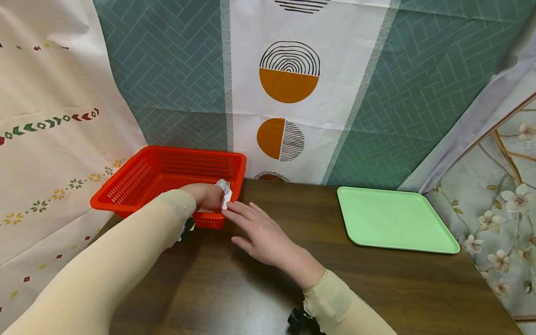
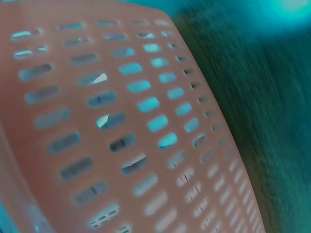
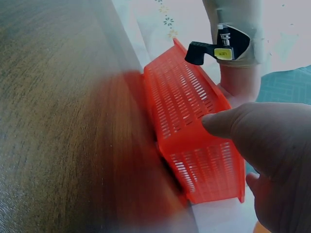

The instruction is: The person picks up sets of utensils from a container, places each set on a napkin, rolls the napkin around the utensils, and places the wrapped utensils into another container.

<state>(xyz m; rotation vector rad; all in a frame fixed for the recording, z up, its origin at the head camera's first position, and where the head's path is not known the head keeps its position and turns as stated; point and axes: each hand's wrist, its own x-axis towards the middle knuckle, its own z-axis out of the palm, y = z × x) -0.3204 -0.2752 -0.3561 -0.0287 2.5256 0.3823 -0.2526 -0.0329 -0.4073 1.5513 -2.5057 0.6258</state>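
A red plastic basket (image 1: 197, 160) with slotted walls stands at the left. My left hand (image 1: 205, 195) reaches over its near wall and holds a pale spoon (image 1: 220, 183) and fork (image 1: 227, 187), whose heads point up beside a white piece (image 1: 226, 199). The fingertips are mostly hidden. At the basket's near right corner my right hand (image 1: 264, 237) has its fingers extended, with the fingertips at or near the rim. It holds nothing. In the right wrist view, the thumb of the right hand (image 3: 272, 150) is before the basket (image 3: 189, 107). The left wrist view shows only the basket's outer wall (image 2: 107, 141) up close.
A light green tray (image 1: 398, 218) lies at the right of the dark wooden table (image 1: 234, 288). Patterned cloths hang behind the table and at both sides. A small black device (image 3: 226, 48) is strapped to the left wrist.
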